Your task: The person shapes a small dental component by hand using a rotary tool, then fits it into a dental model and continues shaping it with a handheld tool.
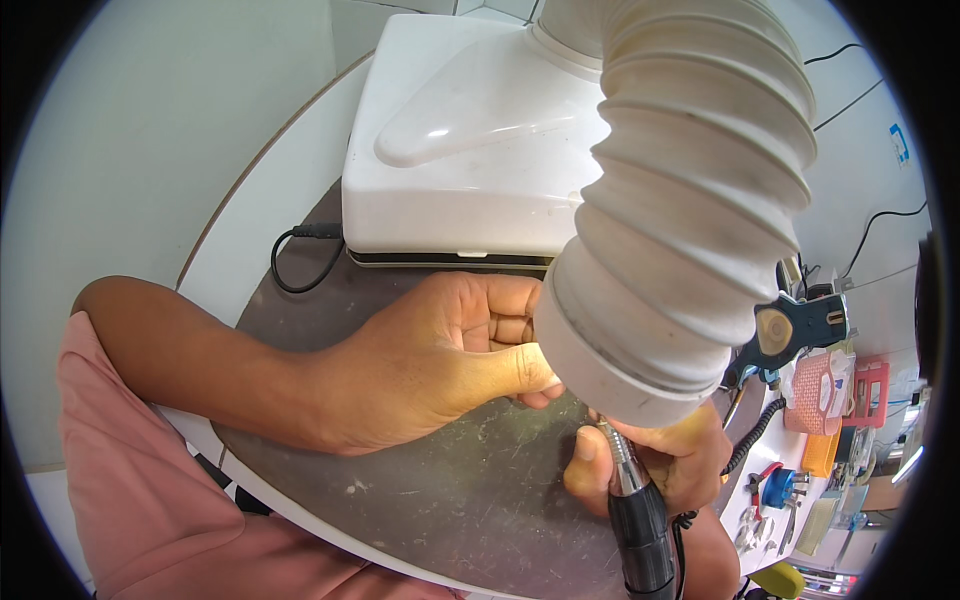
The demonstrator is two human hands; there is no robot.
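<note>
"Two hands are close together near the middle of the frame. What are they holding?"

"The right hand (695,465), lower right of centre, has its fingers closed around a handpiece (645,540). The left hand (420,370), at centre, has thumb and fingertips drawn narrow. I cannot tell whether something small sits between them, because the hose (700,220) covers part of that spot."

"What could go wrong?"

"To my mind, a slip. The handpiece's tip (603,425) points up toward the hose rim, near the left fingertips; if the right grip loosened, it might nick them. I cannot tell whether it is spinning. The hose could cause trouble too, by blocking the view, or by being knocked, as its mouth is so near both hands. And the coiled cord (755,435), right of the hand, might drag if it caught."

"And how does the handpiece look?"

"Slim, leaning a little left at its upper end. Its body is black and runs down to the lower edge of the frame; its front is silver, ringed with ridges, narrowing to the tip. The grey mat (430,510) behind is scuffed and speckled."
</note>
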